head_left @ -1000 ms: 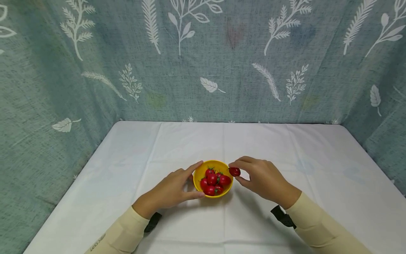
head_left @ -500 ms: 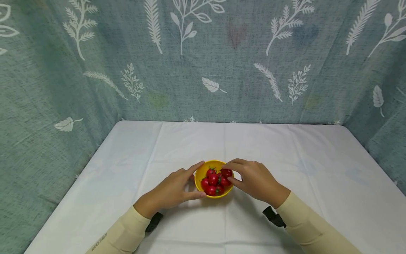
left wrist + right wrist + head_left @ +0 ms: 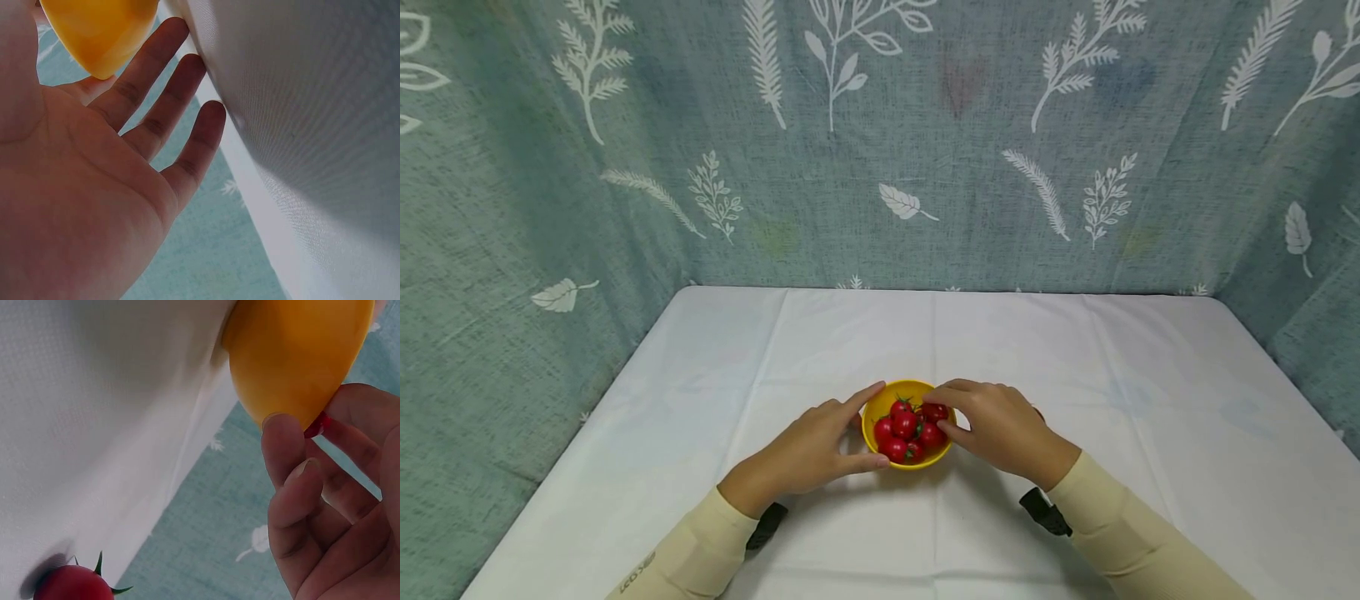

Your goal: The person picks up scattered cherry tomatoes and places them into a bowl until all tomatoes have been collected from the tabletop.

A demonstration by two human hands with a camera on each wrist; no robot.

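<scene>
A yellow bowl [image 3: 898, 392] filled with several red cherry tomatoes [image 3: 904, 424] stands near the middle of the white table. My left hand [image 3: 801, 446] holds its left side, index finger at the far rim and thumb at the near rim; in the left wrist view the other fingers are spread beside the bowl. At the right rim, my right hand [image 3: 1000, 425] pinches a cherry tomato [image 3: 935, 412] inside the bowl. The bowl's wall hides most of this tomato [image 3: 317, 426] in the right wrist view. Another tomato [image 3: 75, 584] with green sepals lies on the table, mostly behind my right hand in the head view.
A white cloth [image 3: 760, 517] with fold creases covers the table. Grey-green curtains [image 3: 895, 242] with white leaf prints hang along its back and sides. Each wrist bears a black strap [image 3: 1045, 511].
My right hand has moved left, carrying its tomato from outside the right rim into the bowl. The loose tomato now peeks out behind it. My left hand stays at the bowl.
</scene>
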